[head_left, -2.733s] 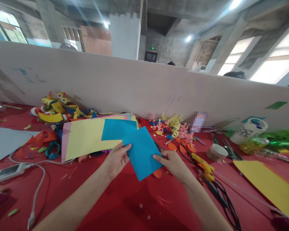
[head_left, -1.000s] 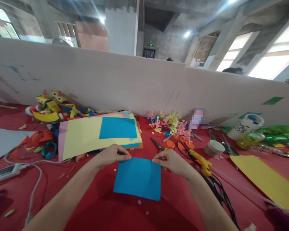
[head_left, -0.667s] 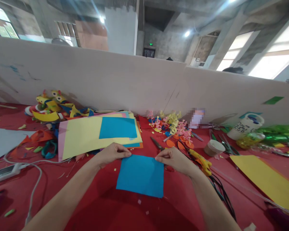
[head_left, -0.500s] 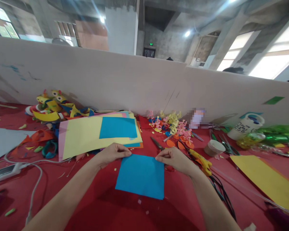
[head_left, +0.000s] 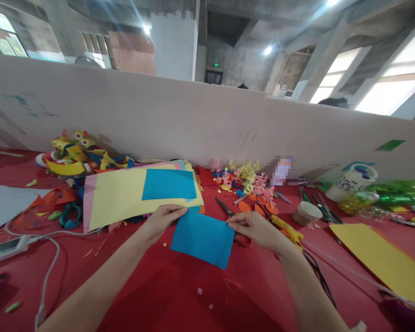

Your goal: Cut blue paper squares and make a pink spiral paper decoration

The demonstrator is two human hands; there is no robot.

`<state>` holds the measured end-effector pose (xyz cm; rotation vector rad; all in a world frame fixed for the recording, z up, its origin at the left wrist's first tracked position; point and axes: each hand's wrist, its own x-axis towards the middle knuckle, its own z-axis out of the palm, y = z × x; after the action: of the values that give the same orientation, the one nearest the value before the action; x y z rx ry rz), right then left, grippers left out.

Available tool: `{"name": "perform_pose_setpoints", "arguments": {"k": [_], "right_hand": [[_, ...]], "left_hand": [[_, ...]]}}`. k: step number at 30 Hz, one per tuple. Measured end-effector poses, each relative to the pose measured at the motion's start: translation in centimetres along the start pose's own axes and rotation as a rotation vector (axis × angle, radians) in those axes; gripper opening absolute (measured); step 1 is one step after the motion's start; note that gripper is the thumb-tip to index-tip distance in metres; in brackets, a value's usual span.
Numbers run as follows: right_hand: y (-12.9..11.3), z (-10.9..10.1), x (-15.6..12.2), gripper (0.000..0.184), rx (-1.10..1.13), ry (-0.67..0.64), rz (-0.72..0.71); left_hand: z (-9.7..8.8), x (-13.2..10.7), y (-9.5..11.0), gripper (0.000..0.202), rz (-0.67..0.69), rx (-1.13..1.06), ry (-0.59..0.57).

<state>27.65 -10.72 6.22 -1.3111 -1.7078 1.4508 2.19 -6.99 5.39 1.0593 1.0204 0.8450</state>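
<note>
Slanting down rightward over a red counter [head_left: 173,302], a blue sheet [head_left: 203,240] spans left hand [head_left: 163,223] to right hand [head_left: 257,230], its longer side crosswise, an upper corner pinched in each.

Blue sheet [head_left: 203,238] — left hand [head_left: 163,222], right hand [head_left: 254,229] pinching corners

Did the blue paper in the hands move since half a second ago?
Yes. The held paper went up the picture, towards the pale yellow sheet; the gap between them has narrowed.
</note>
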Motion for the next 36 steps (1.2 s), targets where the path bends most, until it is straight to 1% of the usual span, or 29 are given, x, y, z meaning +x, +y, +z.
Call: {"name": "perform_pose_setpoints", "arguments": {"k": [3, 7, 10, 14, 16, 18, 20, 23, 24, 25, 27, 29, 31, 33, 36], "right_hand": [[0.2, 0.1, 0.1, 0.045, 0.003, -0.005, 0.003], [0.8, 0.5, 0.7, 0.044, 0.055, 0.062, -0.015], [1.3, 0.8, 1.2, 0.043, 0.133, 0.091, -0.018], [1.6, 1.0, 1.5, 0.04, 0.177, 0.051, -0.021], [1.6, 1.2, 1.4, 0.043, 0.196, 0.063, 0.002], [1.5, 1.5, 1.3, 0.049, 0.26, 0.065, 0.061], [1.6, 2.1, 1.3, 0.054, 0.343, -0.013, 0.132], [1.7, 3.1, 1.3, 0.058, 0.401, -0.225, 0.182], [1.7, 3.4, 1.4, 0.06, 0.396, -0.285, 0.189], [1.8, 3.7, 1.4, 0.062, 0.374, -0.324, 0.185], [1.8, 3.9, 1.5, 0.061, 0.29, -0.34, 0.161], [1.9, 3.8, 1.6, 0.054, 0.205, -0.289, 0.132], [1.9, 3.6, 1.7, 0.051, 0.169, -0.221, 0.127], [1.9, 3.3, 1.8, 0.054, 0.14, -0.178, 0.117], [1.8, 2.9, 1.7, 0.058, 0.038, -0.174, 0.073]], "left_hand": [[-0.3, 0.2, -0.4, 0.029, -0.015, -0.056, -0.052], [-1.2, 0.7, -1.1, 0.029, -0.051, -0.124, -0.107], [-1.9, 1.0, -1.6, 0.027, -0.084, -0.064, -0.161], [-2.3, 1.1, -1.8, 0.029, -0.077, -0.001, -0.188], [-2.3, 0.9, -1.7, 0.029, -0.065, 0.02, -0.237], [-2.1, 0.7, -1.6, 0.025, -0.048, 0.054, -0.302], [-1.9, 0.5, -1.4, 0.021, -0.016, 0.09, -0.383], [-1.5, 0.2, -1.2, 0.023, 0.028, 0.157, -0.533], [-1.4, 0.1, -1.1, 0.025, 0.049, 0.187, -0.561], [-1.4, 0.1, -1.1, 0.026, 0.076, 0.221, -0.565], [-1.5, 0.3, -1.1, 0.028, 0.117, 0.287, -0.518], [-1.6, 0.4, -1.1, 0.032, 0.114, 0.33, -0.453], [-1.6, 0.5, -1.0, 0.037, 0.099, 0.339, -0.4], [-1.6, 0.5, -0.9, 0.039, 0.107, 0.332, -0.37], [-1.5, 0.5, -0.6, 0.038, 0.129, 0.332, -0.329]]}}
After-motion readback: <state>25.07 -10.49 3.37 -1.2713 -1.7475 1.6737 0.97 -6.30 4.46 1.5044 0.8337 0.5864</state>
